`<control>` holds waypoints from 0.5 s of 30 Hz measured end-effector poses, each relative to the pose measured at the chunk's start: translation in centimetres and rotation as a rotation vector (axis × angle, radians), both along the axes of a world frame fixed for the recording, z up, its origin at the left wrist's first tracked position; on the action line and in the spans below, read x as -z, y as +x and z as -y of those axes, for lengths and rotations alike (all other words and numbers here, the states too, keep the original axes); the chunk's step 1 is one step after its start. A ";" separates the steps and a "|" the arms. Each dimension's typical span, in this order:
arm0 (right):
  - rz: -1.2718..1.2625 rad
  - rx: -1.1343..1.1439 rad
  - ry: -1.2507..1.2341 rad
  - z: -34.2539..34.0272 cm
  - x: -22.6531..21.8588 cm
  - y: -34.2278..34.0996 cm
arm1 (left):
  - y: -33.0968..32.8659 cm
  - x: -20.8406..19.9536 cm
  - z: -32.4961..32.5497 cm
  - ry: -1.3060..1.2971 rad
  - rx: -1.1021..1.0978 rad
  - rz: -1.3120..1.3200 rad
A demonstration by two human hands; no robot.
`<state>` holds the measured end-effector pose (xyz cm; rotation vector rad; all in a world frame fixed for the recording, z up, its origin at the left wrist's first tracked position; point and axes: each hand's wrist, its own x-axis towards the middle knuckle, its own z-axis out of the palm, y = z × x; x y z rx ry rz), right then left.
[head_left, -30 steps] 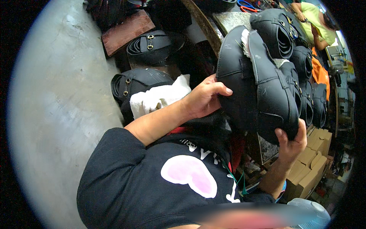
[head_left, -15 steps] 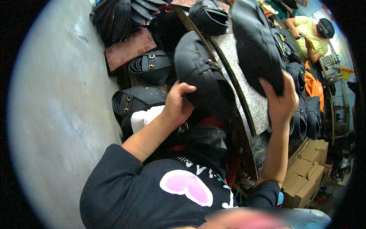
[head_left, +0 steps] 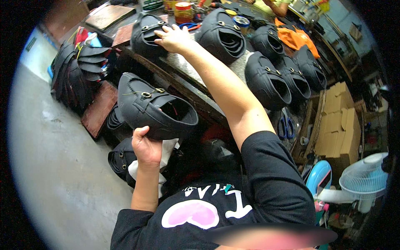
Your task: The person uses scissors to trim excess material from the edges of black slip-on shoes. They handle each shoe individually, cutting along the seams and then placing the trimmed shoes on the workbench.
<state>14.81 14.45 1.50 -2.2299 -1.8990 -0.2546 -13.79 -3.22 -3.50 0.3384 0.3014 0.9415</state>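
Observation:
My left hand (head_left: pixel 146 146) grips a black loafer upper (head_left: pixel 152 106) by its lower side, thumb up against it. The upper is held tilted, its opening facing me; gold horsebit trim and a loose pale thread show on its front. Stretched far across the bench, my right hand (head_left: pixel 175 39) has its fingers spread over the edge of another black loafer upper (head_left: pixel 146 36) with the same trim. Whether the fingertips press on it I cannot tell. Right beside that hand stands a stack of nested black uppers (head_left: pixel 221 36).
More black uppers (head_left: pixel 268 79) stand on the right of the bench, near blue-handled scissors (head_left: pixel 286 125). Jars (head_left: pixel 183 13) and an orange cloth (head_left: pixel 296 38) lie farther back. Fanned black pieces (head_left: pixel 81 66) hang at left. Cardboard boxes (head_left: pixel 339 129) and a fan (head_left: pixel 364 177) are at right.
My right hand has let go of its black upper and moved far left across the bench. My left hand has swung left and lower, still holding its upper, now turned opening toward me.

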 end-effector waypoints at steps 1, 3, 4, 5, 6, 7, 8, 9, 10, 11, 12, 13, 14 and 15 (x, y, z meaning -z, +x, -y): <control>-0.056 -0.007 0.088 0.7 -0.2 0.0 | 0.0 0.0 -0.1 -0.053 -0.027 -0.024; -0.039 -0.015 0.150 2.7 -1.6 -0.2 | -0.1 0.1 -0.2 -0.046 -0.009 0.008; -0.033 -0.108 0.248 4.2 -2.6 -0.7 | -0.2 0.0 -0.3 -0.030 -0.004 0.034; -0.020 -0.117 0.227 6.1 -3.6 -1.3 | -0.3 -0.1 -0.2 -0.046 0.009 0.016; -0.031 -0.259 0.310 8.7 -4.5 -2.0 | -0.4 -0.3 -0.2 -0.037 0.027 0.034; -0.074 -0.399 0.429 11.7 -5.0 -3.0 | -0.4 -0.4 -0.2 -0.023 0.008 0.012; -0.122 -0.525 0.561 15.6 -5.1 -4.2 | -0.3 -0.6 0.0 -0.036 0.012 0.049; -0.177 -0.587 0.513 19.1 -5.3 -5.5 | -0.2 -0.8 0.0 -0.018 0.050 0.099; -0.153 -0.663 0.476 22.5 -5.6 -6.4 | 0.0 -1.1 0.1 0.019 0.092 0.159; -0.146 -0.679 0.372 25.6 -5.9 -7.0 | 0.2 -1.4 0.3 0.067 0.146 0.238; -0.162 -0.667 0.282 28.0 -6.0 -7.5 | 0.5 -1.7 0.7 -0.044 0.050 0.086; -0.215 -0.641 0.207 29.7 -6.0 -7.8 | 0.9 -2.0 1.0 -0.050 0.164 0.227; -0.222 -0.618 0.206 31.1 -5.8 -7.7 | 1.5 -2.3 1.4 -0.016 0.206 0.225; -0.230 -0.592 0.207 32.4 -5.5 -7.5 | 2.0 -2.7 2.1 0.034 0.247 0.225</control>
